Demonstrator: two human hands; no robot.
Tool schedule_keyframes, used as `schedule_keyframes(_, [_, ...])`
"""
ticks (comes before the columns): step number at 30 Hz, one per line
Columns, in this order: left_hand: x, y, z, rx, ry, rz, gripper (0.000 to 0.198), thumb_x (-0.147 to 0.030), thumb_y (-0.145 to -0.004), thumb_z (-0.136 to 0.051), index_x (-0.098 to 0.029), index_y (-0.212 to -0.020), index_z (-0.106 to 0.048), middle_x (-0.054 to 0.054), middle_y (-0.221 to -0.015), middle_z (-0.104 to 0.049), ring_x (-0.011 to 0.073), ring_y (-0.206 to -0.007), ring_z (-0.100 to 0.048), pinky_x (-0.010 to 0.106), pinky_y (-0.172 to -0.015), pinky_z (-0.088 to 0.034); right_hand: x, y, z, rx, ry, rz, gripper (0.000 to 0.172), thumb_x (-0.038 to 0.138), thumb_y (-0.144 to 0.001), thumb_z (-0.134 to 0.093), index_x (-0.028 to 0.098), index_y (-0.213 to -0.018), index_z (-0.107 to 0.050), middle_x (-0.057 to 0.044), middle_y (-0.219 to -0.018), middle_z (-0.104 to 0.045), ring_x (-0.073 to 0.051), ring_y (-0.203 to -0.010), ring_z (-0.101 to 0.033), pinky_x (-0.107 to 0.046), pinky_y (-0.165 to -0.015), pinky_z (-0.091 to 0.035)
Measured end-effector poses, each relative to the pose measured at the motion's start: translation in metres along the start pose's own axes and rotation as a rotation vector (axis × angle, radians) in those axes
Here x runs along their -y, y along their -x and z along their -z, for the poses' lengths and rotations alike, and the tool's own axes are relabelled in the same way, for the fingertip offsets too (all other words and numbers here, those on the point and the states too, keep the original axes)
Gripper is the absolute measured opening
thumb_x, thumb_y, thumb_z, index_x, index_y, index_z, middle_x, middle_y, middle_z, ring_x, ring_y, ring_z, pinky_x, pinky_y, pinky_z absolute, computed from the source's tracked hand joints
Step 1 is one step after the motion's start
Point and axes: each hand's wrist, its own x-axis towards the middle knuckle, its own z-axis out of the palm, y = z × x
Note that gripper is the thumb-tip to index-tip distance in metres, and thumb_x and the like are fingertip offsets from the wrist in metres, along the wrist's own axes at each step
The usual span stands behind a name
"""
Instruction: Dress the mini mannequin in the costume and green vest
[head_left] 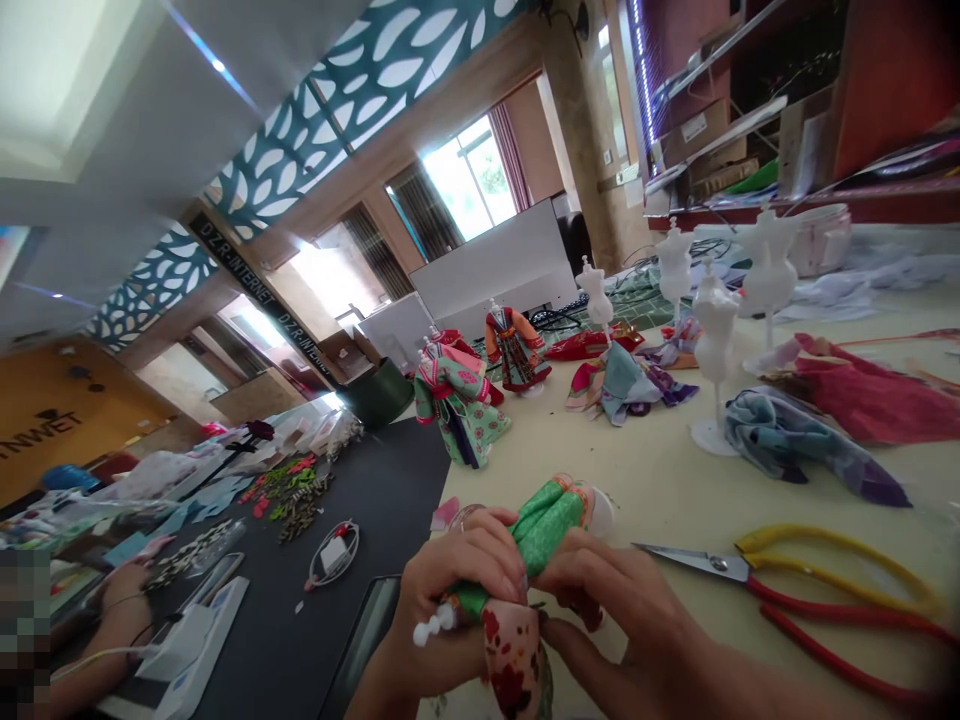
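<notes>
A small doll garment [549, 530], with green patterned cloth and pink cloth with red flowers, is between my two hands, low in the middle of the view. It sits on a tilted small white dress form, whose knobbed neck [433, 628] pokes out to the left. My left hand [465, 575] wraps round the garment from the left. Thumb and fingers of my right hand [626, 610] pinch its edge on the other side, near where the green and the flowered cloth meet. The exact bit under the right fingertips is hidden.
Scissors [739, 570] with red and yellow handles lie on the right of the cream table. Dressed miniature forms [465, 410] stand ahead. Several bare white forms [716, 330] and cloth pieces [817, 440] are at the right. Another person's arm [112, 620] rests on the dark table [382, 480].
</notes>
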Motion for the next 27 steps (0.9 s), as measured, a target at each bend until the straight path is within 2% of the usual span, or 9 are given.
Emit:
schedule_keyframes(7, [-0.002, 0.010, 0.000, 0.000, -0.040, -0.012, 0.025, -0.010, -0.068, -0.072, -0.025, -0.085, -0.061, 0.001, -0.071, -0.068, 0.0172, -0.066, -0.060, 0.044, -0.086, -0.042, -0.001, 0.002, -0.005, -0.007, -0.064, 0.039, 0.015, 0.008, -0.080, -0.053, 0.022, -0.076, -0.055, -0.001, -0.065, -0.055, -0.014, -0.058, -0.052, -0.026, -0.050, -0.044])
schedule_keyframes(12, [0.002, 0.016, -0.002, -0.037, -0.009, 0.000, 0.024, -0.021, -0.072, -0.072, -0.027, -0.091, -0.059, 0.001, -0.069, -0.068, 0.0167, -0.062, -0.058, 0.037, -0.072, -0.044, 0.002, -0.001, 0.000, 0.025, -0.055, 0.038, 0.017, 0.006, -0.079, -0.054, 0.023, -0.082, -0.056, -0.003, -0.071, -0.060, -0.015, -0.062, -0.057, -0.027, -0.054, -0.049])
schedule_keyframes(16, [0.004, 0.018, -0.001, -0.011, -0.041, 0.007, 0.012, -0.029, -0.076, -0.069, -0.027, -0.082, -0.059, 0.000, -0.065, -0.068, 0.0164, -0.060, -0.057, 0.039, -0.076, -0.042, 0.004, 0.004, 0.000, 0.032, -0.029, 0.027, 0.020, 0.007, -0.078, -0.056, 0.026, -0.085, -0.054, -0.003, -0.074, -0.062, -0.017, -0.065, -0.060, -0.029, -0.058, -0.052])
schedule_keyframes(21, [0.002, 0.020, 0.001, 0.037, -0.065, 0.046, 0.017, -0.040, -0.075, -0.068, -0.025, -0.075, -0.060, 0.002, -0.061, -0.068, 0.0173, -0.059, -0.057, 0.041, -0.077, -0.042, 0.003, 0.011, 0.006, 0.092, -0.036, -0.007, 0.025, 0.007, -0.074, -0.055, 0.027, -0.089, -0.050, -0.002, -0.075, -0.062, -0.018, -0.065, -0.061, -0.031, -0.059, -0.054])
schedule_keyframes(27, [-0.002, 0.018, -0.004, 0.032, -0.059, -0.021, 0.010, -0.030, -0.078, -0.067, -0.025, -0.080, -0.058, 0.001, -0.068, -0.071, 0.0158, -0.061, -0.059, 0.039, -0.081, -0.043, -0.004, 0.011, 0.007, 0.141, -0.026, 0.028, 0.030, 0.003, -0.068, -0.053, 0.024, -0.089, -0.050, -0.001, -0.072, -0.059, -0.015, -0.061, -0.057, -0.028, -0.057, -0.051])
